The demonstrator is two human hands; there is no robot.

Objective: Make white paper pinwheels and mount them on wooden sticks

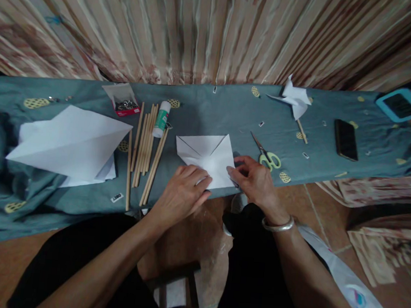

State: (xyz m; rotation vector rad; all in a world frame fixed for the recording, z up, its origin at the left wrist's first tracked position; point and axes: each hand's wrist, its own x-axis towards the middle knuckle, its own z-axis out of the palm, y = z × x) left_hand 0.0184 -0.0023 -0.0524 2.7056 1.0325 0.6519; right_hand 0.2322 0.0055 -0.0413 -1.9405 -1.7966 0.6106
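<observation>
A pleated, pale curtain (pixel 187 32) hangs behind a long, narrow table spread with a green-blue cloth (pixel 220 107). At its near edge, in front of the seated person, lies a sheet of white paper (pixel 210 160), with dark lines, apparently slits, running inward from its two far corners. The left hand (pixel 184 190) rests over the near left part, fingers close together; the right hand (pixel 252 177) is partly curled, thumb on the right edge. Whether either one pinches the paper or only steadies it, I cannot tell. Good handling here probably means light, even pressure, keeping the sheet flat and the slit corners uncreased. Just right of the paper lie green-handled scissors (pixel 266 154), points facing away; to the left, wooden sticks (pixel 144 144) and a glue stick (pixel 161 119). Farther out are a stack of paper (pixel 70 137), a paper pinwheel (pixel 295 98) and a phone (pixel 346 140).
</observation>
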